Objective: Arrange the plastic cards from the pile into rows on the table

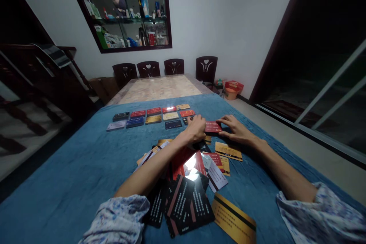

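A small stack of red cards is between my two hands, over the far edge of a loose card pile. My right hand grips its right end with thumb and fingertips. At its left end, my left hand is closed with curled fingers; the thumb is hidden. Beside the left fingertips lies a dark card, partly covered. Under and in front of my forearms spread loose black cards, red cards, a white card and gold cards, overlapping at various angles.
Beyond the pile, several small card stacks, such as a blue one and a red one, stand in rows on the blue cloth. The bare table end and dark chairs are farther back.
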`<state>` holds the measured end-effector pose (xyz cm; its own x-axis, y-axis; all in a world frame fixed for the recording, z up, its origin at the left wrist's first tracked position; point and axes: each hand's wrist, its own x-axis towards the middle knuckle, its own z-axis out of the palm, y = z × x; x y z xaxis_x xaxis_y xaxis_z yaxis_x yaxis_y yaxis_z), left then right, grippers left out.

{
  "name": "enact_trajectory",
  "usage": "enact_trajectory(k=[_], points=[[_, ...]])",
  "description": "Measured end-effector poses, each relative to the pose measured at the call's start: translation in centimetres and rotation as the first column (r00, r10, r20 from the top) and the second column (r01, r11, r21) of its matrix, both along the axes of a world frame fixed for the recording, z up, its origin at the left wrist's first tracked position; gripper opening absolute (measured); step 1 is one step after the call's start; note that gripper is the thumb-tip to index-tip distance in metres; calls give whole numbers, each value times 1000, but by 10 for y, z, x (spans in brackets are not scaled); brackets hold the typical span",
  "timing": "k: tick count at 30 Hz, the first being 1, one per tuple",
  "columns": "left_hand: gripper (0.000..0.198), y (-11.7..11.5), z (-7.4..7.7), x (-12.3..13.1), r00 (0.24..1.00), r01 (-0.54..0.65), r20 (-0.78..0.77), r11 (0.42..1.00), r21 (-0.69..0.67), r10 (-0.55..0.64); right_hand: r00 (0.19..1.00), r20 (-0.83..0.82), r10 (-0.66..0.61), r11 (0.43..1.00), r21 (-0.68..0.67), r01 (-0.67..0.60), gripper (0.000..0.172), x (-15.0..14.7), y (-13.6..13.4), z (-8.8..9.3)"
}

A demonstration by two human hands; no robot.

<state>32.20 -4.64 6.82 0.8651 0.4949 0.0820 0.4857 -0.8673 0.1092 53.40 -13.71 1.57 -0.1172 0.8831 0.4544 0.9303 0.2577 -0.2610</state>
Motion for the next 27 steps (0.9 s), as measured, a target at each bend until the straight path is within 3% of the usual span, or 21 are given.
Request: enact_trajectory(k=[15,27], points=[[29,1,5,-27,995,-59,-76,998,-19,58,995,23,100,991,-96,-97,47,-19,7,13],[27,13,8,-62,996,-87,-37,996,-33,86,981,38,190,975,-125,-184,50,-44,32,22]])
